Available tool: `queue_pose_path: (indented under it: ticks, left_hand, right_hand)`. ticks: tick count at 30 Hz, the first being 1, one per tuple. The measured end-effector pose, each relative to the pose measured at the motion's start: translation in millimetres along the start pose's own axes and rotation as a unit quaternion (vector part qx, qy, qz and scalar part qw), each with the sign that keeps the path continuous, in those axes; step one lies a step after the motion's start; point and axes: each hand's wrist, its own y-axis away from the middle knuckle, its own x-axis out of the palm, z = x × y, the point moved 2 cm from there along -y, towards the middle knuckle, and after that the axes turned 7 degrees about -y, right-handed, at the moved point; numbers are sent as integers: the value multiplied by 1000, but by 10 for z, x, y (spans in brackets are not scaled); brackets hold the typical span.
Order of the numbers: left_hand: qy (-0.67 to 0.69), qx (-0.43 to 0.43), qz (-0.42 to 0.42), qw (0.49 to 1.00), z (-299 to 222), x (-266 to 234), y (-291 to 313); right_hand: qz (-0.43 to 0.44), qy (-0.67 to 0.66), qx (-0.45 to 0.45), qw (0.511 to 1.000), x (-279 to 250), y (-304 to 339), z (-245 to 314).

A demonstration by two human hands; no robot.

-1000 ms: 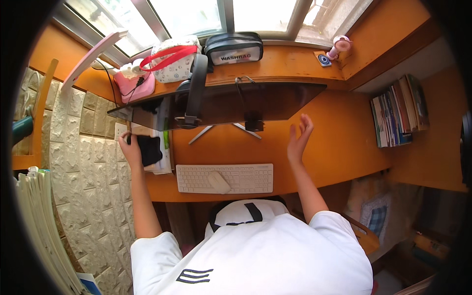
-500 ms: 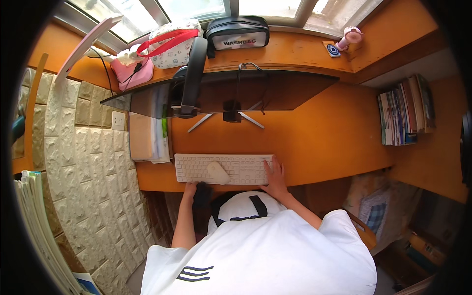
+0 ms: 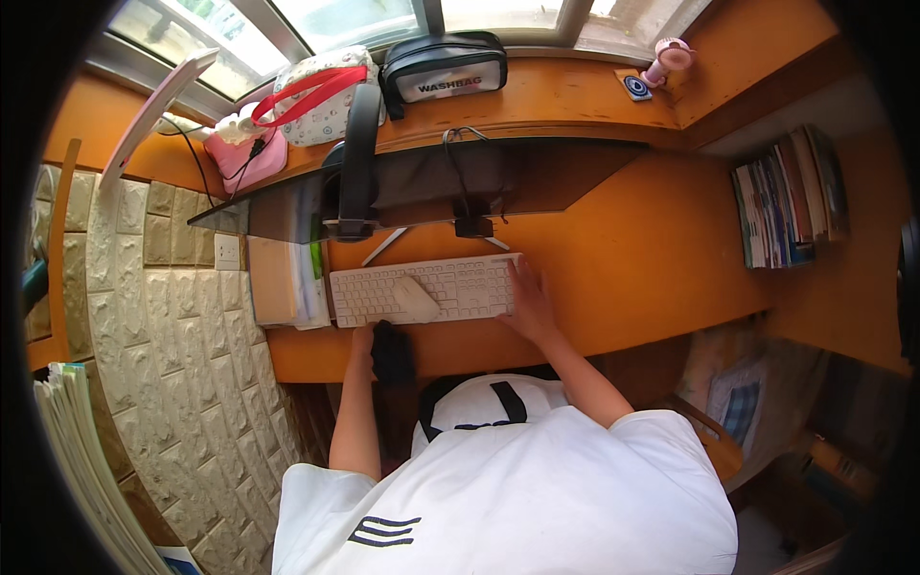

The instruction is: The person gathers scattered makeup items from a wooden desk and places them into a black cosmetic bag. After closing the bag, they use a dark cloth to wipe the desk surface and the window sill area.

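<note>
A white keyboard (image 3: 369,299) lies at a slight slant on the desk, its right end farther away. On top of its keys rests a white mouse (image 3: 416,300). My right hand (image 3: 530,305) grips the keyboard's right end, fingers along the side and thumb at the near corner. At the keyboard's near left edge is my left hand (image 3: 361,339), closed, with a bunched black cloth (image 3: 392,355) against it, which it appears to hold. Its fingers are mostly hidden.
A monitor (image 3: 546,177) stands behind the keyboard, headphones (image 3: 358,163) hung over it. Folders (image 3: 280,283) stand at the left by a brick-patterned wall (image 3: 172,326). Books (image 3: 781,201) line the right side. A pouch (image 3: 446,72) and a pink fan (image 3: 668,59) sit on the sill.
Both hands and the keyboard have moved away from me toward the monitor, the mouse riding along. The keyboard's right end has swung farther. The black cloth has moved with my left hand.
</note>
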Motion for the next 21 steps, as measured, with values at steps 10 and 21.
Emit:
queue_pose_path:
  ticks: [10, 21]
  left_hand:
    - [-91, 107, 87, 986, 438, 14, -257]
    - [218, 130, 427, 868, -481, 2067, 2627]
  right_hand:
    - [-80, -86, -41, 992, -248, 362, -241]
    - [-144, -267, -277, 912, -1310, 1226, 128]
